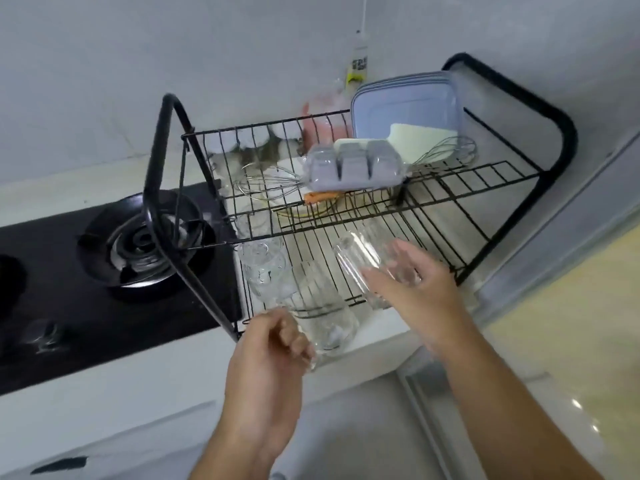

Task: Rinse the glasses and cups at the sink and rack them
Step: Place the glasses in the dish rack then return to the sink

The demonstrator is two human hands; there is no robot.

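Racking two rinsed glasses at once is the step in hand, and it goes best one glass at a time, each set mouth-down on a bare stretch of wire so that it drains and touches no neighbour. Far left lies the black gas hob [114, 271], with the black wire dish rack [433, 216] standing just beside it on the pale counter [145, 372]. At the rack's near left corner some clear glasses [263, 268] already crowd together, so I would keep clear of that cluster. The left hand [273, 348] is curled around the base of a clear tumbler [329, 327], which is tipped toward the rack's front edge, its mouth pointing away from the person; it looks thick-walled, wet and slippery, so a firm wrap low on the body seems wise. Further right, the right hand [419, 292] has its fingers spread along a tall, smooth-sided clear glass [363, 258], held slanted over the lower tier, where the open bars toward the right look the roomiest landing place. On the upper tier behind sit a wire whisk [266, 185], a grey moulded tray [353, 164] and a stack of blue-lidded boxes [405, 105], none of them in the way of either glass.
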